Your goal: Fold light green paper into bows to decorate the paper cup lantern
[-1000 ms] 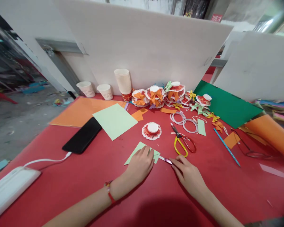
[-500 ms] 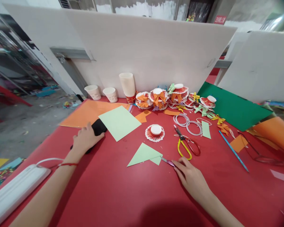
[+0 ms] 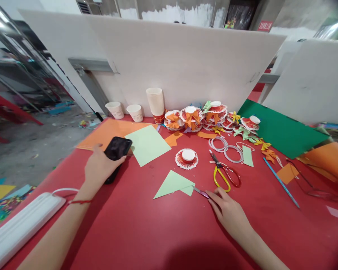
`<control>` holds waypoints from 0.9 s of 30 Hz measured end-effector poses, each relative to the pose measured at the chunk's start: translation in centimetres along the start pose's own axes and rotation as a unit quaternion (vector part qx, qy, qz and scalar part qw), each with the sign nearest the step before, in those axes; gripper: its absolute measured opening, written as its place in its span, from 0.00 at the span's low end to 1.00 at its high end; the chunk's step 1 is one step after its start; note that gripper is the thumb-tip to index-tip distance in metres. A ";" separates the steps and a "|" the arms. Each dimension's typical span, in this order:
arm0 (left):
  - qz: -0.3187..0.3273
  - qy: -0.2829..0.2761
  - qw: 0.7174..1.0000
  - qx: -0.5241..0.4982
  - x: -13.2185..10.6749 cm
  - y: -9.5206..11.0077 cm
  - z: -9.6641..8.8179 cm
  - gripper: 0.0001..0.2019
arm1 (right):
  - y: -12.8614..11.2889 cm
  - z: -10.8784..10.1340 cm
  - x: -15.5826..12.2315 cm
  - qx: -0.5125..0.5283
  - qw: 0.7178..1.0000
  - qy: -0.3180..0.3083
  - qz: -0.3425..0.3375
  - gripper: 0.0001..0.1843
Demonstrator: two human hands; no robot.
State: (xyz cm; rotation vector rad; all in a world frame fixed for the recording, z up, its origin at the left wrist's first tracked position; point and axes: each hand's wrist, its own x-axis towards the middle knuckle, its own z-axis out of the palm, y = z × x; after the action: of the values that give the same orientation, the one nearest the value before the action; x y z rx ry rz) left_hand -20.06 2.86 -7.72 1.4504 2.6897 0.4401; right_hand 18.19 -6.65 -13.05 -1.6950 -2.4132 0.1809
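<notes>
My left hand grips a black phone and tilts its far end up off the red table. A red string bracelet circles that wrist. My right hand rests on the table with its fingers closed on a small purple-handled blade. The blade's tip touches a folded light green paper triangle. Just beyond lie yellow and red scissors and a red-and-white fluted paper flower.
A light green sheet and an orange sheet lie behind the phone. Paper cups, finished paper flowers, white rings, a blue pencil, green card and a white power strip surround the work area. White boards wall the back.
My left hand left the green triangle, moved left to the black phone, gripped it and lifted its far end. My right hand stayed put with the blade.
</notes>
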 end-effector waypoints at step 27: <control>0.600 -0.036 0.799 -0.003 -14.9 9.8 7.9 0.14 | -0.2 -0.3 0.8 0.030 0.999 0.033 -0.012 0.16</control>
State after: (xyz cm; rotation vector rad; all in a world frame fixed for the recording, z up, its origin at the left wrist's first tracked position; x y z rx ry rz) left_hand -2.41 -2.56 -13.86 2.8929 1.3237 0.3720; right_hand 17.78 -5.94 -12.63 -1.6201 -2.3564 0.1886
